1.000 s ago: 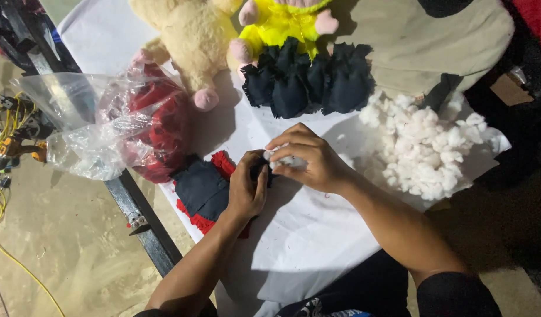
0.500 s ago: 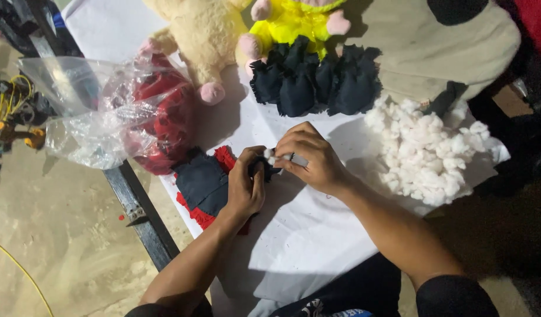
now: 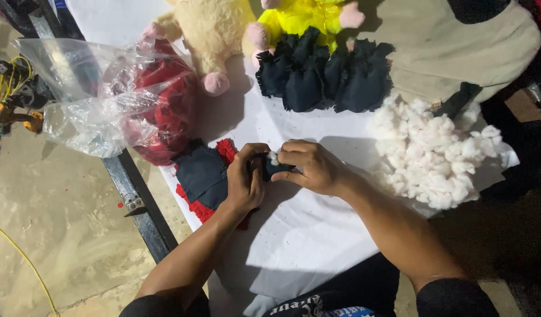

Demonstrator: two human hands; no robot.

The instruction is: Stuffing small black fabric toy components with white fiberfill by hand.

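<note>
My left hand (image 3: 245, 183) grips a small dark fabric pouch (image 3: 270, 168) over the white table cover (image 3: 305, 235). My right hand (image 3: 310, 167) pinches a bit of white stuffing (image 3: 273, 157) at the pouch's opening, fingers closed on it. Under my left hand lies a stack of dark blue and red fabric pieces (image 3: 201, 176). A heap of white stuffing (image 3: 435, 155) lies to the right of my right hand. A row of several filled dark pouches (image 3: 323, 70) sits farther back.
A clear plastic bag with red fabric inside (image 3: 127, 105) lies at the left table edge. A beige plush toy (image 3: 215, 32) and a yellow plush toy (image 3: 305, 14) sit at the back. Olive cloth (image 3: 452, 47) covers the back right. A black metal frame (image 3: 138, 202) borders the concrete floor (image 3: 53, 229).
Both hands stayed together on the pouch, fingers shifting slightly as the stuffing is pressed in. The view has drifted a little.
</note>
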